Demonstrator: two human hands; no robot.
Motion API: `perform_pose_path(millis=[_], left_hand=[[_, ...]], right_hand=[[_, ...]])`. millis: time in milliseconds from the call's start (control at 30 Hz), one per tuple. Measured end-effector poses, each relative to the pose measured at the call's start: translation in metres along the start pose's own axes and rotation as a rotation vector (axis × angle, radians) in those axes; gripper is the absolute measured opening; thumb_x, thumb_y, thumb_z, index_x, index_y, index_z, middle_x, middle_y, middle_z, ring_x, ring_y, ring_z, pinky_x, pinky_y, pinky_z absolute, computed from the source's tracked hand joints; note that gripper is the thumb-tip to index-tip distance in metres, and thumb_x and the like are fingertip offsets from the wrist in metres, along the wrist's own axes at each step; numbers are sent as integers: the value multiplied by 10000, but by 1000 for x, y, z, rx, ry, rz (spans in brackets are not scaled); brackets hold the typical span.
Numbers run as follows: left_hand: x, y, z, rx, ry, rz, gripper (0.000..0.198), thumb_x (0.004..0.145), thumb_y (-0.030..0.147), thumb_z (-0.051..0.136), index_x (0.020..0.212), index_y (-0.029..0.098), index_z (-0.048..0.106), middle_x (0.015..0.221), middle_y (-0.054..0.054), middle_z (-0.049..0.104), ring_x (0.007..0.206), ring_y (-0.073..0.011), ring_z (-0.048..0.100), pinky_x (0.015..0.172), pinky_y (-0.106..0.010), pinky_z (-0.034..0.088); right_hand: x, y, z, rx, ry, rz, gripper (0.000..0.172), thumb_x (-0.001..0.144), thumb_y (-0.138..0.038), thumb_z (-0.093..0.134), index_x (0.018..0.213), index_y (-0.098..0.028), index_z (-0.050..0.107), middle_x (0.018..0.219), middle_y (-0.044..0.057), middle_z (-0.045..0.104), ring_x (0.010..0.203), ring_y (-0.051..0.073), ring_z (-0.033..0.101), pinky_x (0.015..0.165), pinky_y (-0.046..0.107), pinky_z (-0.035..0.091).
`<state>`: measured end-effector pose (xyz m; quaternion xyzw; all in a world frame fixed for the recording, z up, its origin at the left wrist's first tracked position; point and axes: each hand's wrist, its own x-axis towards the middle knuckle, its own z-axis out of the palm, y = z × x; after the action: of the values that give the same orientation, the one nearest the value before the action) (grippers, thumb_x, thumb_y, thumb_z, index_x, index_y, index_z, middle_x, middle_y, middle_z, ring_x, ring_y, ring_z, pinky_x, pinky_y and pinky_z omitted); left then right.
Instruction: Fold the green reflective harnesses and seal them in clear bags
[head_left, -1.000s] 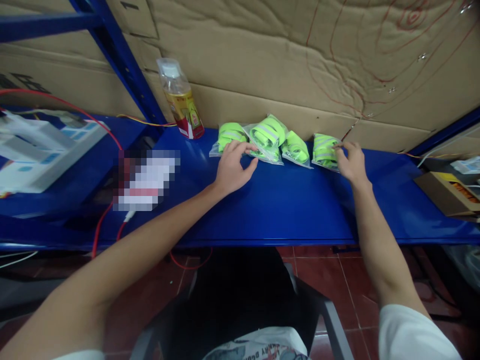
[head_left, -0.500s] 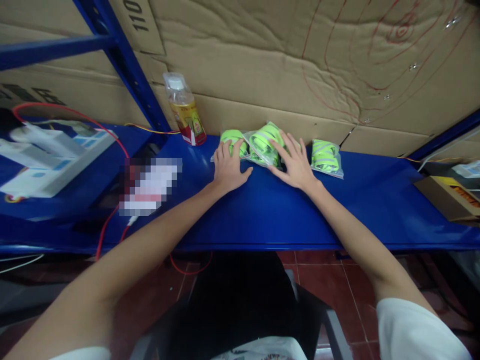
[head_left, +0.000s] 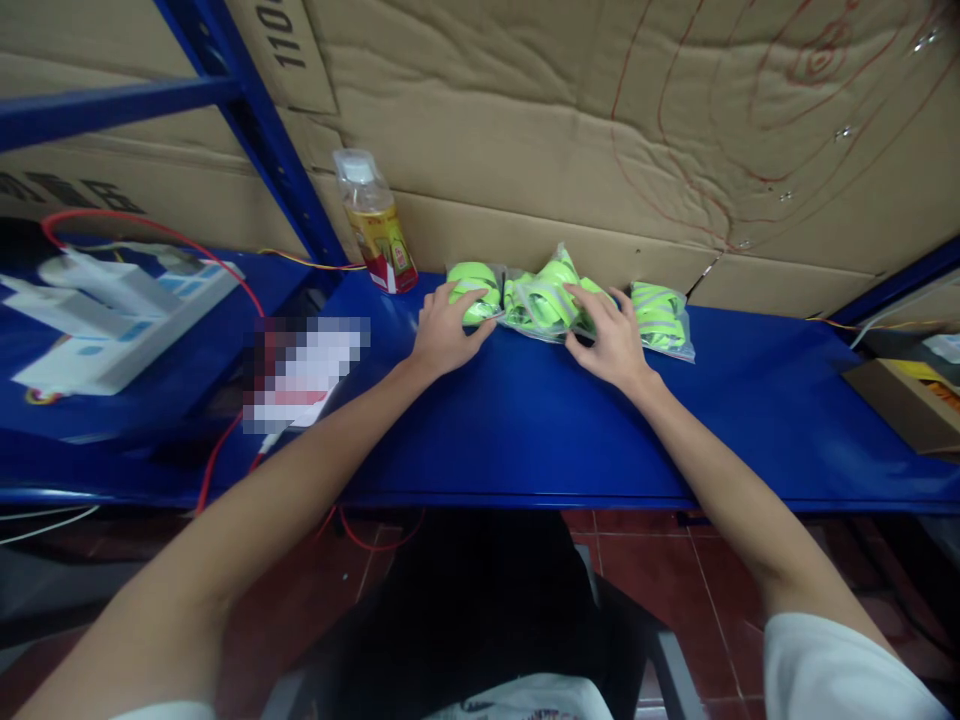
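Small clear plastic bags of folded neon-yellow straps with silvery stripes lie in a row along the back of the blue table (head_left: pixel 517 430). Over the leftmost bag (head_left: pixel 480 285) my left hand (head_left: pixel 450 325) rests, fingers apart, thumb along its front edge. The middle bag (head_left: pixel 546 298) lies between my hands, tilted, with its top corner up. Another strap bag (head_left: pixel 592 300) sits between the thumb and fingers of my right hand (head_left: pixel 611 335), partly hidden by them. Close to those fingers is the rightmost bag (head_left: pixel 661 318).
A bottle with a yellow label (head_left: pixel 379 230) stands at the back left. White power strips (head_left: pixel 127 325) and a red cable (head_left: pixel 172 235) lie left, near a blurred-out device (head_left: pixel 300 375). An open cardboard box (head_left: pixel 904 405) sits right. Cardboard (head_left: pixel 510 150) backs the table.
My right hand has shifted right with one strap bag, which has come apart from the middle pile. The middle bag now shows more fully. My left hand stays at the leftmost bag.
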<state>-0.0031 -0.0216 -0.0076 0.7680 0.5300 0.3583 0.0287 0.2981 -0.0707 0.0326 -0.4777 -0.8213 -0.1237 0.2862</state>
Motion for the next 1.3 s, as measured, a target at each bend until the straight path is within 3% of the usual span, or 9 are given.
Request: perform_pose_path(millis=[167, 400, 533, 667, 833, 933, 1067, 1233, 1300], left_hand=[[0, -1, 2, -89, 40, 29, 477, 944, 464, 779, 1379, 269, 750, 1479, -155, 634, 1425, -383, 575, 1245, -582, 448], [-4, 7, -7, -98, -41, 94, 555, 879, 266, 824, 1424, 251, 722, 1547, -149, 631, 1449, -362, 596, 1261, -551, 459], [-1, 5, -11, -119, -111, 157, 593, 872, 202, 816, 1451, 258, 704, 1593, -135, 628, 1500, -351, 585, 1295, -547, 437], [2, 4, -12, -182, -125, 208, 461, 903, 221, 805, 1360, 276, 775, 1504, -102, 720, 1436, -313, 654, 1266, -514, 473], [-2, 16, -9, -383, 74, 122, 356, 1001, 385, 751, 1330, 252, 789, 1392, -111, 785, 1323, -282, 726, 1178, -451, 558], [-6, 28, -10, -502, 235, 25, 470, 1087, 543, 605, 1413, 221, 709, 1390, -114, 770, 1271, -246, 738, 1051, -350, 626], [-12, 45, -14, -588, 306, -8, 584, 1115, 674, 460, 1519, 264, 564, 1444, -105, 706, 1226, -220, 743, 924, -283, 653], [-24, 64, -12, -758, 235, -47, 612, 1122, 729, 339, 1559, 331, 499, 1271, -73, 728, 800, -140, 739, 664, -243, 632], [-27, 67, -12, -802, 139, -27, 594, 1126, 712, 363, 1523, 315, 559, 1098, -51, 738, 668, -124, 687, 589, -244, 590]], right_hand=[[-2, 2, 2, -41, -24, 8, 749, 914, -295, 614, 1658, -288, 524, 1231, 111, 701, 1252, 354, 671, 1293, 618, 389], [-1, -4, 5, 54, -29, -74, 579, 933, -561, 682, 1425, -260, 634, 1756, 164, 431, 1630, 412, 408, 1270, 674, 417], [1, -3, 3, 61, -23, -57, 469, 957, -534, 643, 1340, -263, 648, 1718, 144, 520, 1618, 404, 450, 1274, 702, 398], [1, 4, -1, 63, 63, 29, 378, 955, -434, 638, 1276, -235, 657, 1639, 179, 604, 1511, 404, 576, 1215, 646, 485], [2, 19, -7, 15, 128, 127, 294, 953, -400, 634, 1198, -242, 671, 1542, 185, 671, 1465, 418, 606, 1240, 666, 457], [1, 23, -9, -30, 158, 179, 351, 978, -409, 602, 1275, -229, 654, 1566, 200, 646, 1501, 430, 570, 1284, 720, 372], [-2, 7, -12, -80, 162, 114, 424, 1033, -424, 544, 1420, -266, 614, 1711, 160, 506, 1620, 432, 434, 1324, 787, 234], [-3, -30, -20, -14, 140, -30, 661, 1016, -570, 591, 1629, -351, 470, 1796, 108, 381, 1683, 457, 314, 1324, 834, 168], [-4, -37, -20, 44, 134, -61, 811, 970, -636, 660, 1683, -342, 410, 1769, 127, 429, 1650, 474, 373, 1339, 817, 156]])
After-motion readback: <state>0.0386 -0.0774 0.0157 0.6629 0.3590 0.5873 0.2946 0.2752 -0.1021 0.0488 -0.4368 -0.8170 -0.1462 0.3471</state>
